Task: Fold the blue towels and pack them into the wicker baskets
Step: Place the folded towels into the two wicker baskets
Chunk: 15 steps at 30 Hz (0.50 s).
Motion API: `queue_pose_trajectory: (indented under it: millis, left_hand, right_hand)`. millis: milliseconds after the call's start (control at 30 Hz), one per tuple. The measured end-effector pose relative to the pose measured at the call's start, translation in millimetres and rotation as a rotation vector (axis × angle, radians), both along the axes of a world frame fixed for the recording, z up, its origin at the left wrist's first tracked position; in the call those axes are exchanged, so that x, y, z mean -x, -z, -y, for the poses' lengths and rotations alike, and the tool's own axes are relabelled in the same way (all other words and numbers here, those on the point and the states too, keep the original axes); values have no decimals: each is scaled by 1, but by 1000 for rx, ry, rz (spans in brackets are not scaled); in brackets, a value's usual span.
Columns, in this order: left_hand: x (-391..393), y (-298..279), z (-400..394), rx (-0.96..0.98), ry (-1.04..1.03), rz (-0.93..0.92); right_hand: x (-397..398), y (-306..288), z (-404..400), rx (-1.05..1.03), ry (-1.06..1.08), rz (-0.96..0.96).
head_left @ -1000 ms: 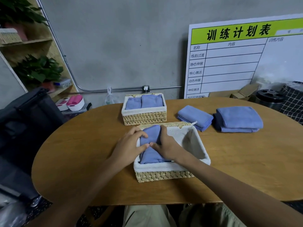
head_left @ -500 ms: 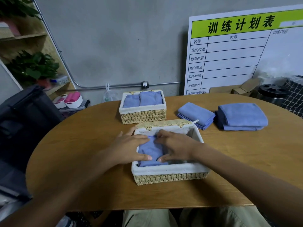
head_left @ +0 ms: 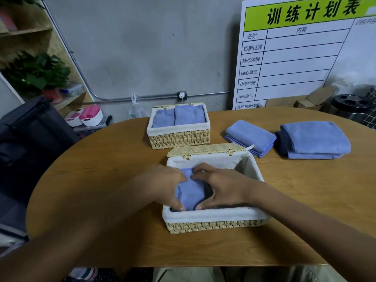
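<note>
We see both hands inside the near basket (head_left: 213, 217), which stands on the wooden table (head_left: 101, 180) at about 6 o'clock from the table's middle. The left hand (head_left: 162, 186) and the right hand (head_left: 223, 188) curl around a folded blue towel (head_left: 190, 192) from its two sides, so each hand holds it. The towel sits in the left part of this basket, against the white lining; the right part shows only lining. The open lid (head_left: 205, 149) of this basket lies behind it, at 12 o'clock.

The far basket (head_left: 179, 137) stands at 11 o'clock from the near one, a little apart from it. It holds two folded towels (head_left: 179, 118), side by side and upright.

At 2 o'clock from the near basket lies a small towel stack (head_left: 251, 136) on the table. Just beside it, more to 3 o'clock, lies a bigger towel stack (head_left: 314, 140).

Behind the table a white board (head_left: 295, 58) with a green header leans on the grey wall.
</note>
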<state>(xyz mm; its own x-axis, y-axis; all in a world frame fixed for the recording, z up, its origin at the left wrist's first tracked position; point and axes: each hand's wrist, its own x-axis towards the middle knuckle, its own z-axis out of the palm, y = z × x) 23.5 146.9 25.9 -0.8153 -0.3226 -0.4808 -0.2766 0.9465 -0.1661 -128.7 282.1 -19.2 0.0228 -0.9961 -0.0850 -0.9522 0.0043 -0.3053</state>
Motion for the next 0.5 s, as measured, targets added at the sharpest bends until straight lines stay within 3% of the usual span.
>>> queue_pose_trajectory:
  millis: [133, 500]
  left_hand:
    - [9, -7, 0, 63, 45, 31]
    - [9, -2, 8, -8, -23, 6]
  right_hand:
    - [-2, 3, 4, 18, -38, -75]
    - [10, 3, 2, -47, 16, 8]
